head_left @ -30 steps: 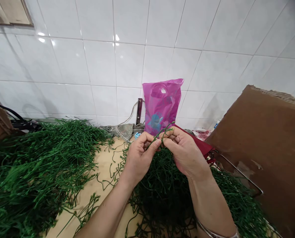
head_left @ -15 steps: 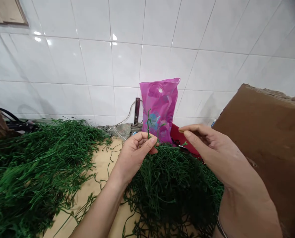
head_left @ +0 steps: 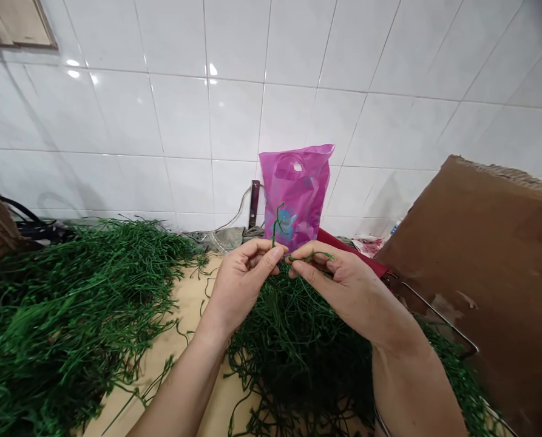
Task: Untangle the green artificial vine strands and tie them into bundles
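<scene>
My left hand (head_left: 246,276) pinches a thin green branching stem (head_left: 275,229) between thumb and fingertips, its forked tip pointing up. Close beside it, my right hand (head_left: 341,282) has thumb and forefinger closed on a green strand (head_left: 318,255) that runs rightward over the fingers. Whether this strand joins the left hand's stem is hidden at the fingertips. Below both hands lies a dark heap of similar green stems (head_left: 307,340). A larger green heap (head_left: 70,303) spreads across the left side.
Against the white tiled wall (head_left: 184,109) stands a pink plastic bag (head_left: 298,188). A brown cardboard sheet (head_left: 493,267) leans at the right, with a bent metal wire (head_left: 443,321) before it. Something red (head_left: 357,252) lies behind my right hand. Pale board (head_left: 193,303) shows between the heaps.
My right hand has moved left to meet my left hand and now pinches a green strand. My left hand stays nearly in place with its stem. The metal wire has come into view.
</scene>
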`<state>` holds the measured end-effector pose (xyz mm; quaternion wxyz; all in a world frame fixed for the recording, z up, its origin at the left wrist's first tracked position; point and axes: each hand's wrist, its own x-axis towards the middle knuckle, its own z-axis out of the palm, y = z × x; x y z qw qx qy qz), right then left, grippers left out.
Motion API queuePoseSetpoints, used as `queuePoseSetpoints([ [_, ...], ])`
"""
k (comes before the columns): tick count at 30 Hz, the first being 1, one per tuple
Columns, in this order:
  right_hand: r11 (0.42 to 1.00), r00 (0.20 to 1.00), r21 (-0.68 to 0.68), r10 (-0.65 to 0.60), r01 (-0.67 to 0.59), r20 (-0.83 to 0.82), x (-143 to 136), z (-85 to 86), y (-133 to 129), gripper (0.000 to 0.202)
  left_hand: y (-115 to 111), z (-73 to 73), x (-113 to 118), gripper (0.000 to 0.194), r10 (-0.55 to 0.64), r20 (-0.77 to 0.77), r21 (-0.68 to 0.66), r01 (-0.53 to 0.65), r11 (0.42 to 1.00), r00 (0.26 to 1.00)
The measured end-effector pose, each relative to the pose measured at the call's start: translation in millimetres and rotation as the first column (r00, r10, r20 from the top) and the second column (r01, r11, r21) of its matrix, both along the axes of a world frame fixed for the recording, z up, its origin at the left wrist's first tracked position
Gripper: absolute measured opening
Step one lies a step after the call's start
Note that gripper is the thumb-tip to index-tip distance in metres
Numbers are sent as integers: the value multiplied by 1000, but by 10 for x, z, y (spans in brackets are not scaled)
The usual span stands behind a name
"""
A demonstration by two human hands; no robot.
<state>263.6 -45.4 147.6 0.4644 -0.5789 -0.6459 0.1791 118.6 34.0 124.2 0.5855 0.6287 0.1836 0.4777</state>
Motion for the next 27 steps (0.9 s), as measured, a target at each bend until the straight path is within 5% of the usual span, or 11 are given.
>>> queuePoseSetpoints([
  [11,999,1000,-51,12,-11,22,-88,30,13,20,13,-4,0,14,26,22,-11,-26,1000,999],
  [18,997,936,55,-62,46,346,-176,-30,22,25,31,-130,91,20,74,165,-180,-43,983,984],
  [24,993,839,115,-90,33,536,-88,-86,47,27,-80,-240,205,23,191,1,-67,-191,979,982],
  [27,992,826,112,-18,-55,563,-244,-1,-59,30,31,-317,206,26,265,31,-129,-259,957,964],
])
